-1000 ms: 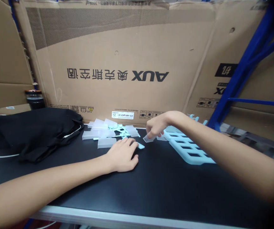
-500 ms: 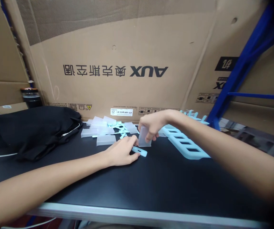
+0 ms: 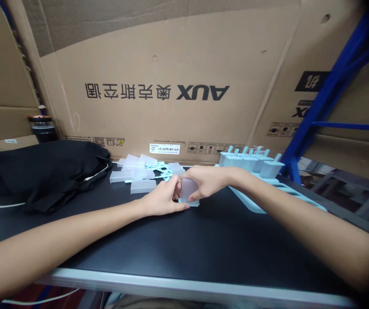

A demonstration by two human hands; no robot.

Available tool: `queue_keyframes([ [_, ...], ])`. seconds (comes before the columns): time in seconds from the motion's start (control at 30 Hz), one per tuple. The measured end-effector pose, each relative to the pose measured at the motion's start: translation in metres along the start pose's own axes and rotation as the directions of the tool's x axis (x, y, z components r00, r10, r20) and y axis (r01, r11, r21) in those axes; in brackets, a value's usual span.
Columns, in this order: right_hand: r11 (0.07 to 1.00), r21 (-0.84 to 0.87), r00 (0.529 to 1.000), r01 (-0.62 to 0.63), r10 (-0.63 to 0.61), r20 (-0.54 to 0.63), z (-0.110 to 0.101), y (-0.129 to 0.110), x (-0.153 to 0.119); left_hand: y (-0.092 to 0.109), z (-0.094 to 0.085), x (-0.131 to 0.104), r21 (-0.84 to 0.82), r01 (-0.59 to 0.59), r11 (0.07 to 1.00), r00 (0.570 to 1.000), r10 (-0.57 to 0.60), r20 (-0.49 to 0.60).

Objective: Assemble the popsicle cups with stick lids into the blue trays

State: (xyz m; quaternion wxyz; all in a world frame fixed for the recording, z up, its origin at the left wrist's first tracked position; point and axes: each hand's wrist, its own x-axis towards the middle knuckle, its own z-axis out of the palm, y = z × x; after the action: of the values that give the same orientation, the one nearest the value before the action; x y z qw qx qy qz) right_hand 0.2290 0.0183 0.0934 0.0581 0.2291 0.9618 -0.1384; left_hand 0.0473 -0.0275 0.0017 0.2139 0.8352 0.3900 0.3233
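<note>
My right hand (image 3: pixel 208 181) grips a frosted clear popsicle mold cup (image 3: pixel 189 188), which stands bottom up in front of me. Under the cup's rim lies a light-blue popsicle stick lid (image 3: pixel 194 203), partly covered by fingers. The thumb and fingers of my left hand (image 3: pixel 162 199) close around this lid. Cup and lid touch; how far they are seated I cannot tell. Behind my hands, loose clear mold cups (image 3: pixel 143 186) lie beside a heap of light-blue stick lids (image 3: pixel 164 170). On the right, a light-blue tray (image 3: pixel 249 204) holds several lidded molds (image 3: pixel 270 170), sticks up.
A black cloth bundle (image 3: pixel 43 174) with a white cord covers the table's left side, in front of a dark tumbler (image 3: pixel 44 131). A large cardboard sheet (image 3: pixel 158 116) stands behind. A blue metal post (image 3: pixel 319 111) rises at right; the metal table edge (image 3: pixel 184 285) runs nearest me.
My right hand has brought the mold cup left and down onto the blue lid. My left hand stays around the lid. The view has shifted slightly, showing more of the tray.
</note>
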Motion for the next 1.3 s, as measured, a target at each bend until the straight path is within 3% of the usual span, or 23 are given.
queue_keyframes([
  [0.2, 0.994, 0.045, 0.986, 0.104, -0.097, -0.134, 0.012, -0.002, -0.005, -0.004, 0.000, 0.001, -0.001, 0.006, 1.000, 1.000, -0.006, -0.002],
  [0.37, 0.983, 0.138, 0.981, 0.120, -0.096, -0.167, 0.021, 0.003, 0.001, -0.006, 0.001, 0.000, -0.011, -0.026, 1.000, 1.000, 0.026, 0.008],
  [0.53, 0.985, 0.127, 0.969, 0.113, -0.081, -0.233, 0.024, 0.000, -0.007, 0.004, 0.001, -0.002, -0.051, -0.024, 0.998, 1.000, 0.024, -0.006],
  [0.63, 0.971, 0.213, 0.904, 0.105, -0.004, -0.428, 0.028, 0.003, -0.017, 0.008, 0.000, 0.000, -0.187, 0.003, 0.982, 0.992, -0.026, -0.119],
  [0.7, 0.921, 0.365, 0.834, 0.133, 0.095, -0.544, 0.032, 0.009, -0.021, 0.008, -0.002, 0.003, -0.338, -0.003, 0.941, 0.970, -0.079, -0.230],
  [0.73, 0.880, 0.445, 0.821, 0.165, 0.128, -0.557, 0.034, 0.013, -0.022, 0.008, -0.004, 0.004, -0.406, -0.029, 0.913, 0.952, -0.099, -0.290],
  [0.83, 0.805, 0.561, 0.895, 0.193, 0.090, -0.437, 0.036, 0.027, -0.019, 0.008, -0.011, 0.008, -0.514, -0.162, 0.842, 0.873, -0.120, -0.472],
  [0.9, 0.858, 0.494, 0.934, 0.141, 0.049, -0.353, 0.034, 0.035, -0.011, 0.010, -0.015, 0.008, -0.513, -0.230, 0.827, 0.816, -0.123, -0.564],
  [0.97, 0.950, 0.306, 0.923, 0.059, 0.064, -0.379, 0.029, 0.041, 0.005, 0.011, -0.015, 0.005, -0.477, -0.261, 0.839, 0.802, -0.087, -0.591],
  [1.03, 0.995, 0.101, 0.898, -0.028, 0.069, -0.434, 0.024, 0.046, 0.030, 0.012, -0.012, 0.002, -0.422, -0.262, 0.868, 0.839, -0.011, -0.544],
  [1.1, 0.997, -0.015, 0.904, -0.076, 0.062, -0.423, 0.019, 0.048, 0.059, 0.013, -0.006, -0.001, -0.368, -0.238, 0.899, 0.899, 0.061, -0.433],
  [1.2, 0.992, -0.039, 0.929, -0.120, 0.098, -0.357, 0.014, 0.053, 0.100, 0.014, -0.002, -0.002, -0.286, -0.179, 0.941, 0.967, 0.114, -0.230],
  [1.3, 0.985, -0.042, 0.936, -0.165, 0.143, -0.322, 0.013, 0.059, 0.124, 0.015, -0.003, -0.002, -0.234, -0.135, 0.963, 0.987, 0.109, -0.120],
])
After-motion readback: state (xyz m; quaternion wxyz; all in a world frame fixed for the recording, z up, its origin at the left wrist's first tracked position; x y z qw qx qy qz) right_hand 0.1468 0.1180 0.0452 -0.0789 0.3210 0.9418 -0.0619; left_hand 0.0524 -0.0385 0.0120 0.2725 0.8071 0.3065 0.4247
